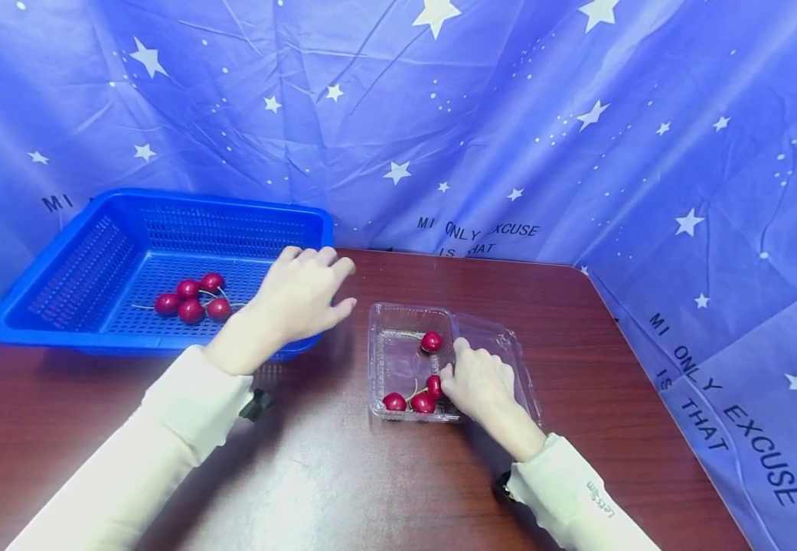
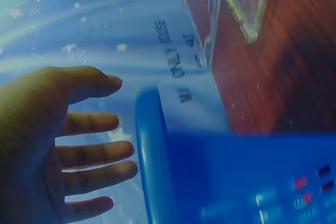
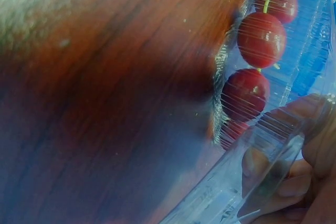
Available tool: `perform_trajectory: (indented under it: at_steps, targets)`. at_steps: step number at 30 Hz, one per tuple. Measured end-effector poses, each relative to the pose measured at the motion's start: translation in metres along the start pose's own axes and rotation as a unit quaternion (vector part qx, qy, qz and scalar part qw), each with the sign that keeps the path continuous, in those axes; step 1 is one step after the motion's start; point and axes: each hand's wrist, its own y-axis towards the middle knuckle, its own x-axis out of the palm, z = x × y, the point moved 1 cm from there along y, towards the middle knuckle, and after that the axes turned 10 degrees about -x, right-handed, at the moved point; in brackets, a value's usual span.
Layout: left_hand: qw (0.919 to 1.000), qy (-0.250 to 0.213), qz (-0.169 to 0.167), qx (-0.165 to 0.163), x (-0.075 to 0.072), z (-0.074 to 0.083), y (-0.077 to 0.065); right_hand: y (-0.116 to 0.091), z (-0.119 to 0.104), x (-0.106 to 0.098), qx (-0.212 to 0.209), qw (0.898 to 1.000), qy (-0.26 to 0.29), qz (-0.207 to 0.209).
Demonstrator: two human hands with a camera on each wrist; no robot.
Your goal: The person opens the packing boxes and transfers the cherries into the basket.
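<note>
My left hand point(image 1: 305, 295), fingers spread, hovers over the right end of the blue plastic basket point(image 1: 53, 333); the left wrist view shows nothing in its grasp and the basket rim point(image 2: 149, 150) beside its fingertips. Inside the basket lie several red cherries point(image 1: 191, 310) with stems. My right hand point(image 1: 484, 383) grips the hinge-side edge of a clear plastic clamshell box point(image 1: 374, 360), its thumb inside near a cherry point(image 1: 434, 386). More cherries point(image 3: 261, 39) show through the box wall in the right wrist view. The box's lid point(image 1: 508, 344) is folded out to the right, partly behind my right hand.
Both containers stand on a brown wooden table point(image 1: 343, 474), the basket at the back left and the box near the middle. A blue curtain point(image 1: 370, 115) with white stars hangs along the table's back and right edges.
</note>
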Motion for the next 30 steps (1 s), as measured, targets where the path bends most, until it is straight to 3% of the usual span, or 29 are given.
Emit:
perform_trajectory:
  at_steps: [5,11,20,30]
  targets:
    - [0.9994,-0.003,0.024,0.025,0.006,0.017,0.003,0.000,0.000,0.001,-0.001,1.000,0.000,0.003]
    - [0.9986,0.022,0.019,0.043,0.018,0.033,0.006,0.000,0.000,0.000,-0.001,1.000,-0.001,0.004]
    - [0.9954,0.046,-0.002,0.084,0.045,0.058,0.000,0.000,0.000,-0.001,0.004,1.000,-0.001,-0.005]
    - [0.9901,0.076,-0.059,0.102,0.073,0.080,-0.006,0.001,-0.001,0.000,0.003,1.000,-0.002,-0.009]
